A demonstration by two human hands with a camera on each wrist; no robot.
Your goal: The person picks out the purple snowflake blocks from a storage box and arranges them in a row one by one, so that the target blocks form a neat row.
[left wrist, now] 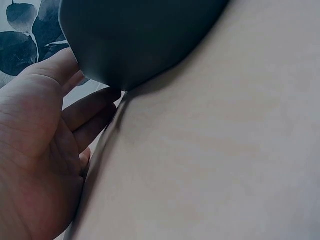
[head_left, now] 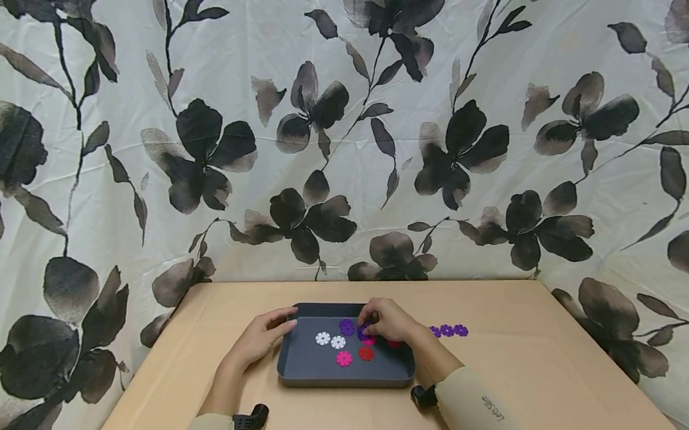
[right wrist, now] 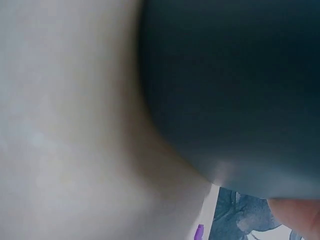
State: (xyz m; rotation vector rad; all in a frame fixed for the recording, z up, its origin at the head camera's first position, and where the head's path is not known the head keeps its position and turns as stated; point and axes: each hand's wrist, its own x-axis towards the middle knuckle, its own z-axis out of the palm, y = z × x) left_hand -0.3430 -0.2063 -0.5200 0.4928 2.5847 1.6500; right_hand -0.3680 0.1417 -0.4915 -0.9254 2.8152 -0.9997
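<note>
A dark grey tray point(head_left: 307, 371) stands on the table with notched, flower-shaped plastic discs in it. My left hand point(head_left: 260, 337) holds the tray at its left rim; in the left wrist view its thumb and fingers point(left wrist: 92, 112) meet the tray's corner. Inside the tray, my right hand point(head_left: 388, 318) reaches over the right half, its fingertips pinching a purple disc point(head_left: 363, 334). Another purple disc point(head_left: 346, 327) lies just left of it. White discs point(head_left: 323, 338), pink discs point(head_left: 344, 358) and a red disc point(head_left: 366, 353) lie around. The right hand partly covers discs beneath it.
On the table point(head_left: 541, 361), right of the tray and beyond my right wrist, lies a row of purple discs point(head_left: 446, 330) edge to edge. A flowered cloth point(head_left: 375, 139) hangs behind the table's far edge. Each wrist wears a black camera band point(head_left: 252, 419).
</note>
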